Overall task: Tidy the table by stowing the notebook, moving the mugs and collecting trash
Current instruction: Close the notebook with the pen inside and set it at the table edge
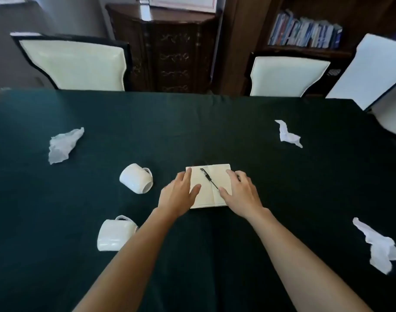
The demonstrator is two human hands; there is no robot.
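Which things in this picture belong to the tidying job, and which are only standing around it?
For the job:
- open notebook, with the pen on it
- far mug and near mug, both on their sides
- crumpled papers: left, far right, near right

Not for the job:
- chairs
- dark cabinet
- bookshelf

Two mugs [136, 178] [115, 233], three crumpled papers [63, 145] [288, 134] [380, 246], one notebook [207, 188].

pen [209, 180] on notebook [209, 188] | mugs [136, 178] left of notebook
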